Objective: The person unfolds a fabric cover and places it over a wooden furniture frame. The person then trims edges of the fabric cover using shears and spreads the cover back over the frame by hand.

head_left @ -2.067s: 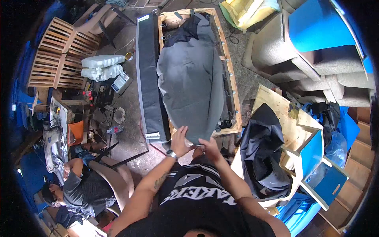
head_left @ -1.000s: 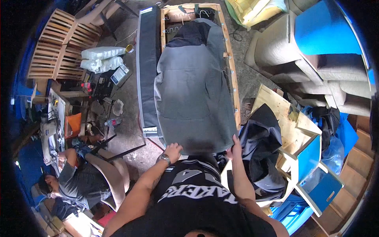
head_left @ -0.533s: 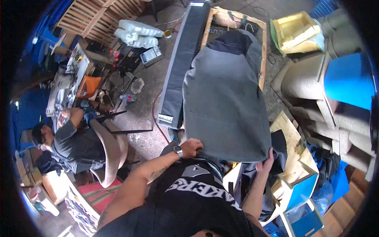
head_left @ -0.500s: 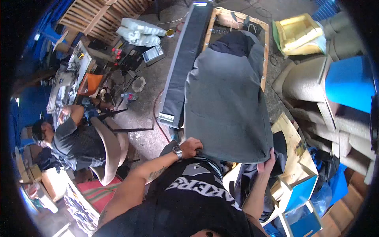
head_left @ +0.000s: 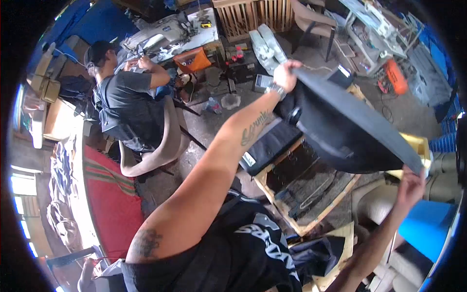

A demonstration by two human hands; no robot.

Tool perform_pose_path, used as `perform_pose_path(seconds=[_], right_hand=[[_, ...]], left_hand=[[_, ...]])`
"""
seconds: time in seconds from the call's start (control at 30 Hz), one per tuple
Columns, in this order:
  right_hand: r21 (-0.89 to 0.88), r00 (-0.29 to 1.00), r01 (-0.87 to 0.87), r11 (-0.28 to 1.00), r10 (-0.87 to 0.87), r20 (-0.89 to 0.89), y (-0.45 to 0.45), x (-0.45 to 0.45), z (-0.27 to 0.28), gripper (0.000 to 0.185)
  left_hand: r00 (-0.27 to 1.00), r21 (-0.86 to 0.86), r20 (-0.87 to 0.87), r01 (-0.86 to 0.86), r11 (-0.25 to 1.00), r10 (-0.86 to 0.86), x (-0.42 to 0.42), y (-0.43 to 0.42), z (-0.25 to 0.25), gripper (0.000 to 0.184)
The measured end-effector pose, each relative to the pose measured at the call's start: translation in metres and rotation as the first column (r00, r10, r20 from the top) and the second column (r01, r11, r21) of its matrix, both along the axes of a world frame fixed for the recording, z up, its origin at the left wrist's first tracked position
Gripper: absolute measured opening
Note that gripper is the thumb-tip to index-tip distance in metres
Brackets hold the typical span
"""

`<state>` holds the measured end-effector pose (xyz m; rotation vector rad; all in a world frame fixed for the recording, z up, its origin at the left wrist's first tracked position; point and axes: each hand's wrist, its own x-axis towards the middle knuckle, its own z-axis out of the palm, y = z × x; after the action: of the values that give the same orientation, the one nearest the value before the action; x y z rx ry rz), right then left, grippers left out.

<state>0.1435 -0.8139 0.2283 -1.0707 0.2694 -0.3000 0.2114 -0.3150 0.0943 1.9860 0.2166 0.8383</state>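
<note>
My left hand [head_left: 286, 75] grips one corner of the dark grey fabric cover [head_left: 352, 119], its fingers wrapped round the edge. At the opposite end of that edge, my right hand [head_left: 412, 186] holds the other corner. The cover hangs stretched between both hands, raised in the air, with its black underside showing. Below it lies a wooden frame [head_left: 311, 226] with dark webbing or springs inside. A black padded panel [head_left: 272, 146] rests along the frame's left side, partly hidden by the cover.
A person [head_left: 129, 97] sits on a beige chair [head_left: 168, 146] at a cluttered sewing table [head_left: 204, 31] on the left. A red cloth [head_left: 109, 199] lies nearer. Slatted wood [head_left: 253, 19] stands behind. Beige upholstered pieces and a blue panel [head_left: 428, 226] are at right; an orange object [head_left: 395, 78] lies far right.
Both hands have lifted the cover up off the wooden frame and spread it in the air. The view has swung left, bringing more of the seated person and the table into sight.
</note>
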Motion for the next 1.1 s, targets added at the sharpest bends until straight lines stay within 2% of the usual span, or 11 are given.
perform_pose_path(seconds=[0.13,0.27,0.4,0.47,0.57,0.63,0.73,0.8,0.93,0.97,1.1], right_hand=[[0.011,0.897,-0.124,0.992,0.108,0.428,0.098,-0.083,0.076,0.042],[-0.241,0.851,-0.508,0.827,0.525,0.009,0.253,-0.153,0.03,0.048],[-0.119,0.294,-0.953,0.277,0.763,-0.576,0.421,-0.173,-0.041,0.053],[-0.086,0.093,-0.995,0.045,0.674,-0.732,0.485,-0.163,-0.088,0.064],[-0.058,-0.009,-0.996,-0.066,0.725,-0.689,0.549,-0.142,-0.117,0.062],[-0.031,-0.03,-0.997,-0.065,0.761,-0.649,0.58,-0.146,-0.149,0.057],[-0.061,0.109,-0.994,0.091,0.808,-0.579,0.604,-0.177,-0.208,0.059],[0.156,-0.286,-0.951,-0.268,0.568,-0.772,0.604,-0.158,-0.202,0.057],[0.166,0.09,-0.974,0.153,0.937,-0.337,0.568,-0.179,-0.268,0.038],[0.553,0.075,-0.736,0.389,0.86,-0.505,0.56,-0.166,-0.264,0.03],[0.46,0.36,-0.127,0.879,0.473,-0.804,0.515,-0.147,-0.362,0.074]], left_hand=[[0.892,0.629,0.316,0.057,0.775,-0.322,-0.018,0.108,0.116,0.041],[0.946,0.802,-0.119,0.27,0.533,-0.301,-0.05,0.249,0.052,0.031],[0.4,0.286,-0.909,0.801,0.527,-0.114,-0.088,0.358,-0.043,0.038],[0.277,0.127,-0.956,0.677,0.725,-0.092,-0.097,0.387,-0.072,0.032],[0.63,-0.1,-0.638,0.503,0.859,-0.443,-0.109,0.313,-0.053,0.041],[0.287,-0.449,-0.668,0.58,0.68,-0.686,-0.121,0.263,-0.068,0.064],[-0.115,-0.227,-0.956,0.873,0.432,-0.269,-0.163,0.191,-0.119,0.097],[-0.24,-0.29,-0.954,0.888,0.357,-0.177,-0.196,0.182,-0.198,0.068],[0.033,-0.361,-0.865,0.653,0.666,-0.501,-0.21,0.214,-0.184,0.031],[0.135,-0.382,-0.814,0.609,0.695,-0.565,-0.213,0.229,-0.17,0.033],[0.292,-0.377,-0.722,0.594,0.71,-0.628,-0.216,0.281,-0.127,0.037]])
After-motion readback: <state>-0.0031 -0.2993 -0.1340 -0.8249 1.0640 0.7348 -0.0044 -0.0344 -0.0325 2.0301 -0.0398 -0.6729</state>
